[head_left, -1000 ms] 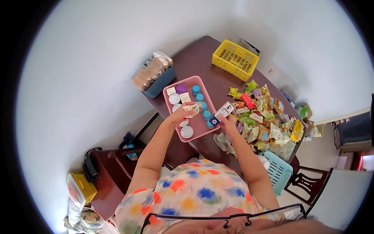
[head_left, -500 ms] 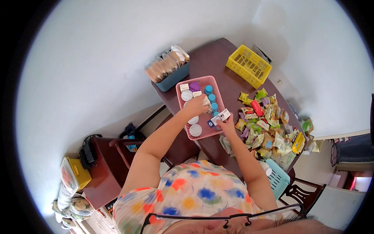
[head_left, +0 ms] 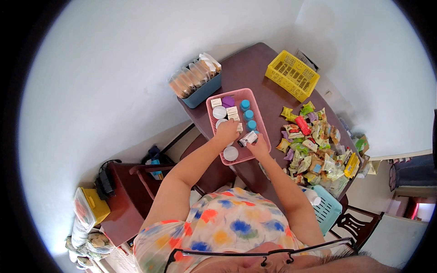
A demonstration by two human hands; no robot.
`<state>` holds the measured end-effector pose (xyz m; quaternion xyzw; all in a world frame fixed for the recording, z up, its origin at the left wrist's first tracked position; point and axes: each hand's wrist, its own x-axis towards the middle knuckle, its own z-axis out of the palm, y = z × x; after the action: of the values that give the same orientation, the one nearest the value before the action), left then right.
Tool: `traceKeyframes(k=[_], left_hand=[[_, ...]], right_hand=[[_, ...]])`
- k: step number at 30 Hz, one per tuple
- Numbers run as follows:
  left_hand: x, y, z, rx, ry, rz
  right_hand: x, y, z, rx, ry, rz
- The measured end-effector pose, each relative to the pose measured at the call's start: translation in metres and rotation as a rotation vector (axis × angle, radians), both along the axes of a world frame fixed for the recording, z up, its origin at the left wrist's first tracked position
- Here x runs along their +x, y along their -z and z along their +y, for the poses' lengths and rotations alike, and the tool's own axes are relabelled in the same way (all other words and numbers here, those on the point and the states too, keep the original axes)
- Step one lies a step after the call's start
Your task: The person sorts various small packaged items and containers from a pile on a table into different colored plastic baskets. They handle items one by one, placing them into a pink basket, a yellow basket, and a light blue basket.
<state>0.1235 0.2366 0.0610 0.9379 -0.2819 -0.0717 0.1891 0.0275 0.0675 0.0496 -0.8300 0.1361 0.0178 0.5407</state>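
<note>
Both hands are now sitting lower in the pink tray (head_left: 263,122) than before. Right hand (head_left: 259,146) is pinching a small white box (head_left: 248,138); left hand (head_left: 226,132), fingers curled, is pressing nearby items. Seating the box flat beside its neighbours looks wise.

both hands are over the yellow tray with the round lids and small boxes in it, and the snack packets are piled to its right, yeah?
Not quite: the tray under the left hand and right hand is pink, as the head view shows. The yellow basket sits apart. The snack packets do lie to its right.
</note>
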Motion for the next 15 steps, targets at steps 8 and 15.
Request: traceKeyframes(k=[8,15], left_hand=[[-0.009,-0.003,0.003,-0.054,-0.070,0.056],[-0.028,-0.004,0.008,-0.177,-0.104,-0.016]], right_hand=[[0.010,0.047,0.018,-0.209,-0.011,-0.026],[0.010,0.074,0.042,-0.016,0.034,-0.081]])
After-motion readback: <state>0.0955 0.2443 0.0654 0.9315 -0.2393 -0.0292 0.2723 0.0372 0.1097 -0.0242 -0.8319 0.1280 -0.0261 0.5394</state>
